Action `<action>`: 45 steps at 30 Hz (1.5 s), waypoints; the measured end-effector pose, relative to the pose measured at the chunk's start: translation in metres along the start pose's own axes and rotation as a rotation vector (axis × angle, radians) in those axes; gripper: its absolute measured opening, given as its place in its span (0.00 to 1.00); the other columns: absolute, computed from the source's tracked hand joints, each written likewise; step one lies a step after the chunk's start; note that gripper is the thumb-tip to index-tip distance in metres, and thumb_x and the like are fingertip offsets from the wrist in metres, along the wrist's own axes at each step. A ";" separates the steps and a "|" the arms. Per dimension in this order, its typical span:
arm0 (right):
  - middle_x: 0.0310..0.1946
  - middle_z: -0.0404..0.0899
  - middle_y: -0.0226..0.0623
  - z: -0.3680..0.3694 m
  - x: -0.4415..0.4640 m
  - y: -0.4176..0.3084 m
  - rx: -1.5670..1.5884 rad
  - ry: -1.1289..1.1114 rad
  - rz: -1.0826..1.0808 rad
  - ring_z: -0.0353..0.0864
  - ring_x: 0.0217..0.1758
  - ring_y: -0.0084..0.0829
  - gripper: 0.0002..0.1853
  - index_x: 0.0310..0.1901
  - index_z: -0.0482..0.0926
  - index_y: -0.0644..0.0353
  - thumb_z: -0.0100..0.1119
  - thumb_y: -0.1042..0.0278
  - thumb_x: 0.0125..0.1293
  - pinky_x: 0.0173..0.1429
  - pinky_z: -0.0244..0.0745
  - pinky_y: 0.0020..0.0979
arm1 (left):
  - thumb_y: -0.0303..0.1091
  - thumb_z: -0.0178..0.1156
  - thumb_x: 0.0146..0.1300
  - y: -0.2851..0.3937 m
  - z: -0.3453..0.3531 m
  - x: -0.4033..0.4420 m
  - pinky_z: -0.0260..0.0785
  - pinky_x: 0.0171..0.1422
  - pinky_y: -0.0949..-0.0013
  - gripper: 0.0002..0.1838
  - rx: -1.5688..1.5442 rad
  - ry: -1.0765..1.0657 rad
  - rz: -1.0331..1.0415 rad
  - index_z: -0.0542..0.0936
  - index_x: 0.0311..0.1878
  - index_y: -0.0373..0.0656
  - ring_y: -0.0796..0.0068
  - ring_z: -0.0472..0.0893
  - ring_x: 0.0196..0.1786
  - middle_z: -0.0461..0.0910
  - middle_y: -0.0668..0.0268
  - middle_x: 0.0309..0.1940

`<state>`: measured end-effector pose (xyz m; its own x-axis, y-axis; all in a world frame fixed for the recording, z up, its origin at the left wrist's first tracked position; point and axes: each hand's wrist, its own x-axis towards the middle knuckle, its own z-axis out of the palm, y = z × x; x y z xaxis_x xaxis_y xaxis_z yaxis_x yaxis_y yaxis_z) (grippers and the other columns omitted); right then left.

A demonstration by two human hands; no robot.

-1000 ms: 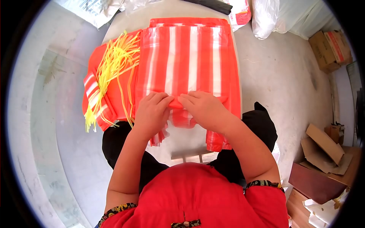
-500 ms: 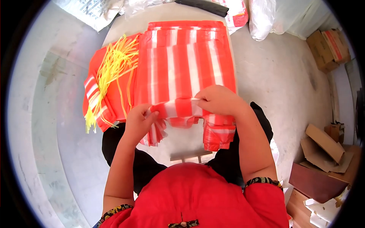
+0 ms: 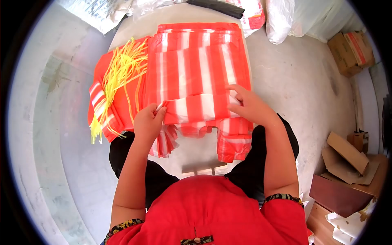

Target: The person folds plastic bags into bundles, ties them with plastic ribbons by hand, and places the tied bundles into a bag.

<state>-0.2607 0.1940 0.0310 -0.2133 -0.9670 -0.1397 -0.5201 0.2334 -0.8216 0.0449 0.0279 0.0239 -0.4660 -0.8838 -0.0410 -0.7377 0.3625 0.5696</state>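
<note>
A stack of red-and-white striped plastic bags [image 3: 192, 69] lies in front of me, with handle flaps hanging over the near edge. The near part of the top bag is folded over. My left hand [image 3: 149, 121] pinches the left end of that fold between thumb and fingers. At the fold's right end is my right hand [image 3: 250, 105], its thumb and forefinger spread apart around the bag's edge; its other fingers are partly hidden. Yellow strips [image 3: 124, 67] lie in a tangled bunch on red folded plastic [image 3: 128, 102] left of the stack.
Beneath the bags is a pale table [image 3: 141, 26]. A dark roll [image 3: 216, 7] lies at its far edge, near white plastic packages [image 3: 279, 18]. Cardboard boxes stand on the floor to the right, one with raised flaps [image 3: 349, 157]. My knees are under the near edge.
The folded strip has grown deeper and lies flatter on the stack. My right hand has moved right and its fingers have spread. My left hand keeps its pinch, shifted slightly upward.
</note>
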 end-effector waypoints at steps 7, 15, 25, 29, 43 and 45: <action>0.34 0.79 0.31 0.010 -0.025 0.017 0.147 0.168 0.001 0.75 0.39 0.25 0.14 0.60 0.77 0.59 0.56 0.73 0.76 0.46 0.74 0.30 | 0.43 0.67 0.72 0.002 0.002 0.005 0.72 0.38 0.61 0.16 -0.190 -0.036 -0.095 0.80 0.37 0.38 0.64 0.81 0.30 0.80 0.59 0.26; 0.48 0.87 0.43 0.014 -0.020 0.020 0.070 0.228 -0.017 0.85 0.52 0.45 0.10 0.51 0.84 0.62 0.54 0.70 0.78 0.59 0.78 0.39 | 0.33 0.65 0.72 -0.026 -0.002 -0.011 0.72 0.41 0.69 0.16 -0.321 0.010 0.025 0.72 0.56 0.41 0.78 0.79 0.36 0.81 0.63 0.35; 0.48 0.86 0.44 0.010 -0.023 0.029 0.116 0.294 0.020 0.85 0.52 0.46 0.10 0.50 0.86 0.62 0.54 0.74 0.76 0.57 0.78 0.39 | 0.25 0.58 0.76 -0.018 0.007 -0.021 0.65 0.41 0.77 0.06 -0.464 0.029 0.004 0.72 0.52 0.42 0.86 0.73 0.36 0.77 0.72 0.33; 0.47 0.85 0.44 0.014 -0.020 0.033 0.065 0.347 -0.069 0.84 0.52 0.47 0.11 0.50 0.86 0.61 0.55 0.72 0.76 0.56 0.78 0.40 | 0.24 0.57 0.77 -0.019 0.018 -0.019 0.64 0.40 0.77 0.03 -0.407 0.089 0.025 0.73 0.48 0.41 0.86 0.72 0.35 0.75 0.72 0.32; 0.74 0.65 0.39 -0.008 -0.039 0.018 -0.247 0.022 -0.092 0.82 0.63 0.41 0.36 0.69 0.79 0.59 0.78 0.65 0.57 0.65 0.78 0.39 | 0.28 0.66 0.69 -0.019 0.015 -0.033 0.71 0.43 0.71 0.16 -0.186 0.094 0.091 0.78 0.58 0.45 0.79 0.77 0.39 0.79 0.65 0.45; 0.75 0.64 0.40 -0.009 -0.041 0.012 -0.234 0.008 -0.075 0.82 0.61 0.42 0.35 0.70 0.78 0.59 0.75 0.67 0.58 0.64 0.79 0.40 | 0.28 0.70 0.64 -0.020 0.013 -0.039 0.76 0.47 0.68 0.23 -0.067 0.105 0.190 0.79 0.63 0.46 0.73 0.80 0.42 0.77 0.61 0.57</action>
<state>-0.2652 0.2377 0.0317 -0.1732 -0.9818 -0.0779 -0.7117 0.1795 -0.6791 0.0714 0.0595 0.0033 -0.5378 -0.8286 0.1556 -0.6056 0.5080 0.6125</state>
